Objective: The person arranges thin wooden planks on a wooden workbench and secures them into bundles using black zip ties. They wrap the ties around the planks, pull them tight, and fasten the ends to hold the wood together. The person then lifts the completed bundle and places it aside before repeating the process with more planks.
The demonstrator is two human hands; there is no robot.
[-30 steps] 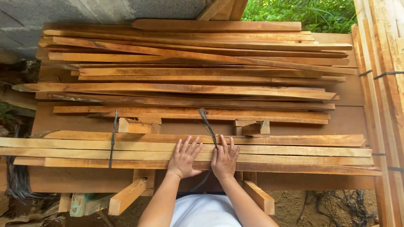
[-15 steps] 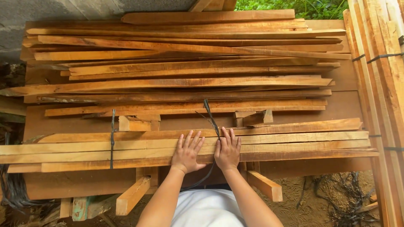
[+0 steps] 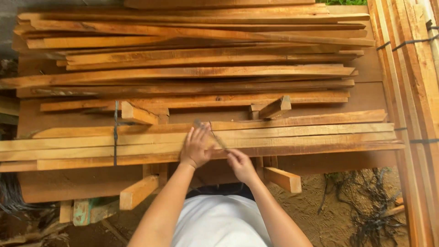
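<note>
Bundle of long wooden slats lies along worktop's near edge. Left hand pressed on it, fingers spread. Right hand fingers pinch dark strap crossing bundle.

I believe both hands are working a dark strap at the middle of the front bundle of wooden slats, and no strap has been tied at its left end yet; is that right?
Not quite. The head view shows a dark strap already around the left end of the bundle. The rest holds: the left hand and right hand work another strap at the middle.
</note>
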